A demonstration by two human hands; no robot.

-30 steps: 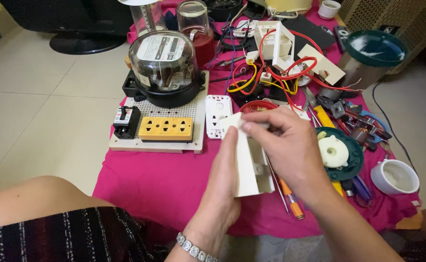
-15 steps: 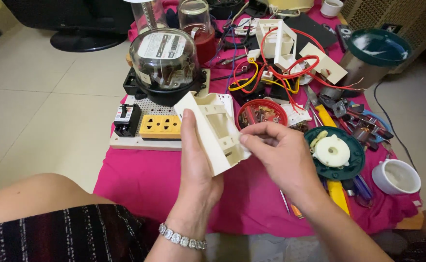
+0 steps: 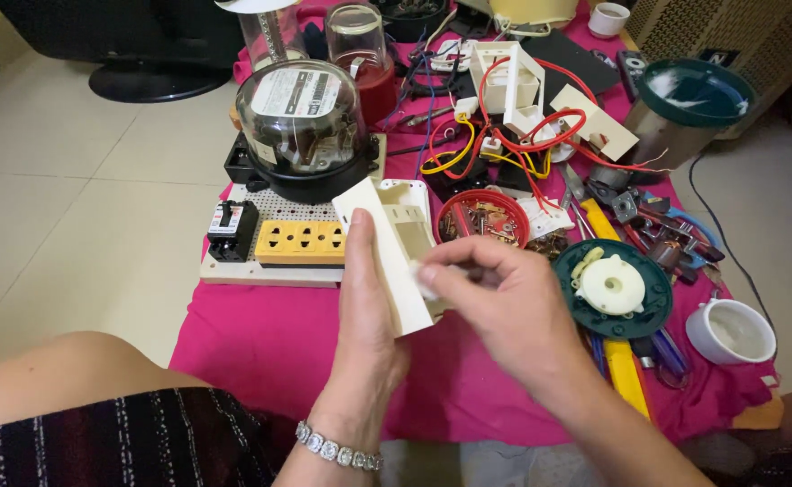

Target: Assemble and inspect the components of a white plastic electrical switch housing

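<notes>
Your left hand (image 3: 369,311) grips the cream switch housing (image 3: 394,252) upright, just right of the yellow socket strip (image 3: 300,243); right hand (image 3: 495,298) pinches something small at it. Keep the housing steady, press gently.

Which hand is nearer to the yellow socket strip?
Left. The left hand holds the cream switch box just beside the yellow socket strip; the right hand is farther away.

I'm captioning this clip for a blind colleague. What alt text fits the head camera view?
The left hand holds up a cream plastic switch box while the right hand pinches a small white part against it. Behind them, on a pink cloth, sit a glass-domed electricity meter, a yellow socket strip, tangled wires and a red dish of screws.
</notes>
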